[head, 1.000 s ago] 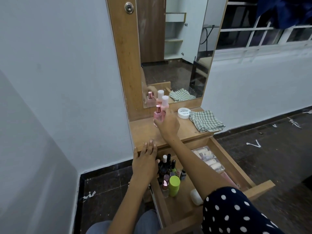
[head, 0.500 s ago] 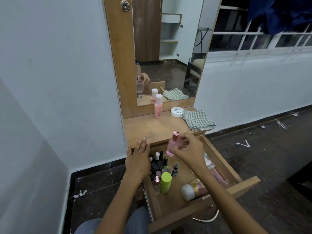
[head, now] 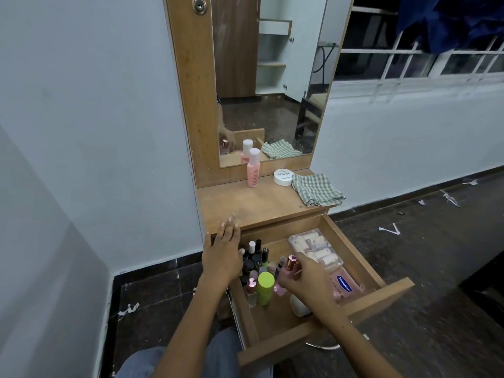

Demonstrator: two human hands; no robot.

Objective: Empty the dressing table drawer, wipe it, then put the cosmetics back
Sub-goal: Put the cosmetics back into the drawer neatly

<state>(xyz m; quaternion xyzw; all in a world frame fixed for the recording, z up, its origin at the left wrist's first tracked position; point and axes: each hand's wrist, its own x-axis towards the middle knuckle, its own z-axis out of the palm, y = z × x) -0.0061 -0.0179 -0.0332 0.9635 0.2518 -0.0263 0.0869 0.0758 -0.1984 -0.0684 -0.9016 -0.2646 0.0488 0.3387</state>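
The wooden drawer (head: 381, 298) stands pulled out below the dressing table top (head: 253, 205). My right hand (head: 305, 282) is shut on a pink bottle with a rose-gold cap (head: 287, 271), low inside the drawer beside a lime-green bottle (head: 265, 287). My left hand (head: 222, 255) lies flat, fingers apart, on the drawer's back left corner and the table edge. Several nail polish bottles (head: 255, 255) crowd the drawer's left side. A clear box of tubes (head: 316, 249) and a pink Vaseline pack (head: 345, 286) lie on the right. A white-ended bottle (head: 298, 306) lies near the front.
On the table top stand a pink bottle with a white cap (head: 253, 169), a white round jar (head: 283, 176) and a folded checked cloth (head: 316, 189). The mirror (head: 270, 77) rises behind. Dark tiled floor with white scraps lies all around; my knees sit below the drawer.
My right hand has brought the pink rose-gold-capped bottle from the table top down into the drawer. The left hand has stayed on the drawer's corner.
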